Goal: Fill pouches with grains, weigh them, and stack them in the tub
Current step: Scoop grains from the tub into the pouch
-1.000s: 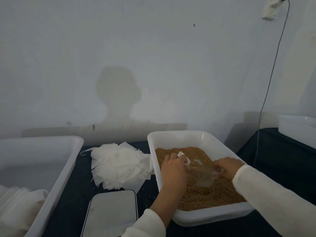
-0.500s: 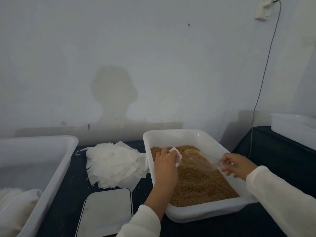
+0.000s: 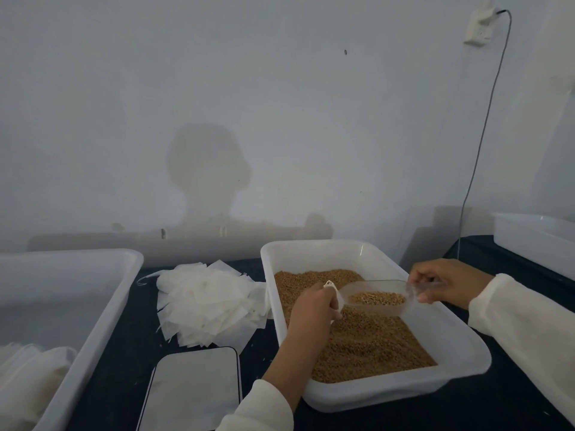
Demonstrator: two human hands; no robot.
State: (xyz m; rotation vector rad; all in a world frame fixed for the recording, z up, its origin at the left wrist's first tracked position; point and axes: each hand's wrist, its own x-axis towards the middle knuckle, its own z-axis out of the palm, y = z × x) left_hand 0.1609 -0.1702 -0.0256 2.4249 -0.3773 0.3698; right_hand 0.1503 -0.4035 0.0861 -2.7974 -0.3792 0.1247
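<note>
A white tray (image 3: 460,343) holds brown grains (image 3: 367,343). Over the grains, my left hand (image 3: 312,309) pinches a small white pouch (image 3: 333,293) by its mouth. My right hand (image 3: 448,283) grips the handle of a clear plastic scoop (image 3: 376,297), which carries some grains and has its front edge at the pouch. A heap of empty white pouches (image 3: 208,303) lies left of the tray. The flat scale (image 3: 194,388) sits at the front. At the left, a big white tub (image 3: 93,318) contains filled pouches (image 3: 28,377).
Everything stands on a dark table (image 3: 121,374) against a pale wall. Another white tub (image 3: 541,241) sits at the far right on a dark surface. A thin cable (image 3: 479,144) hangs from a wall socket down behind the tray.
My right hand lifted the scoop out of the grains with a load and brought it level to the pouch. My left hand shifted slightly toward the scoop.
</note>
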